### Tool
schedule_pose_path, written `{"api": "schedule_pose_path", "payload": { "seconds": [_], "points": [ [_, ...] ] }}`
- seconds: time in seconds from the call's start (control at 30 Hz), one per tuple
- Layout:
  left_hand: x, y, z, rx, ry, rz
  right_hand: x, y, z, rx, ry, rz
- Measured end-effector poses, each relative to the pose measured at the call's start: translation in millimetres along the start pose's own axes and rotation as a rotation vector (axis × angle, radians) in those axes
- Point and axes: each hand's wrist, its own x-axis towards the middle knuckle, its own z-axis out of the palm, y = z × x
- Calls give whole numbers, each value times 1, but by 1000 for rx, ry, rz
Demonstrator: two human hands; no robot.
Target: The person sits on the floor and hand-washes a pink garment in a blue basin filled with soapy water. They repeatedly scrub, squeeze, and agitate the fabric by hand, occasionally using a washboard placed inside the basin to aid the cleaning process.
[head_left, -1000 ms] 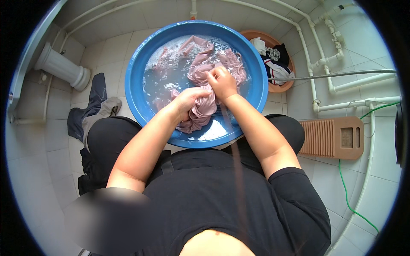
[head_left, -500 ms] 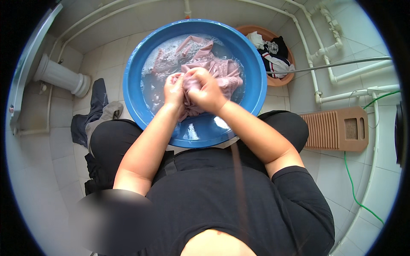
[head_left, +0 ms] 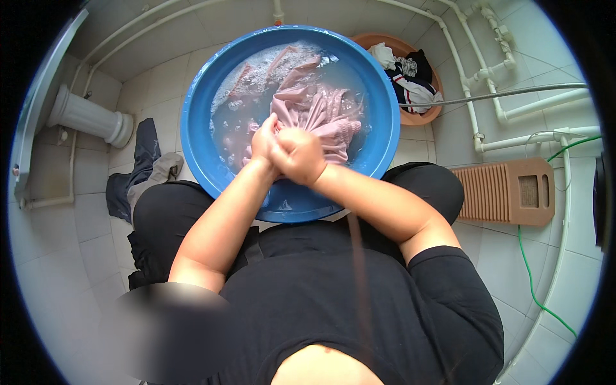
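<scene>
Clenching a pink garment (head_left: pixel 321 119) over the blue basin (head_left: pixel 196 122), left hand (head_left: pixel 262 144) and right hand (head_left: pixel 301 155) press together, just drawn back, apparently stretching the folds.

Left hand (head_left: pixel 263 142): closed, fingers curled, its right side pressed against the other hand.
Right hand (head_left: pixel 299 154): a fist, back turned up, slightly blurred, touching the left hand from the right.
Left wrist (head_left: pixel 255 169): nearly straight, in line with its forearm.
Right wrist (head_left: pixel 319 176): bent a little toward the far side.
Left forearm (head_left: pixel 221 221): bare, slanting far and right.
Right forearm (head_left: pixel 375 202): bare, slanting far and left.
Right elbow (head_left: pixel 420 232): bent, set out to the right.
</scene>
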Motion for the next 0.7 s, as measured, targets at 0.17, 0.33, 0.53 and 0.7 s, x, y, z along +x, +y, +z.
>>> {"api": "schedule_pose_path", "payload": {
  "seconds": [0.17, 0.33, 0.53, 0.7],
  "points": [
    [-1, 2, 6, -111, 72, -10, 3, 28, 1, 75, -121, 17],
    [-36, 8, 24, 770, -558, -115, 41, 98, -42, -283, -21, 454],
    [-48, 23, 38, 896, -880, -121, 42, 129, -42, -521, -351, 146],
    [-7, 15, 7, 658, -141, -71, 54, 124, -52, -830, -765, 652]
  ]
}}
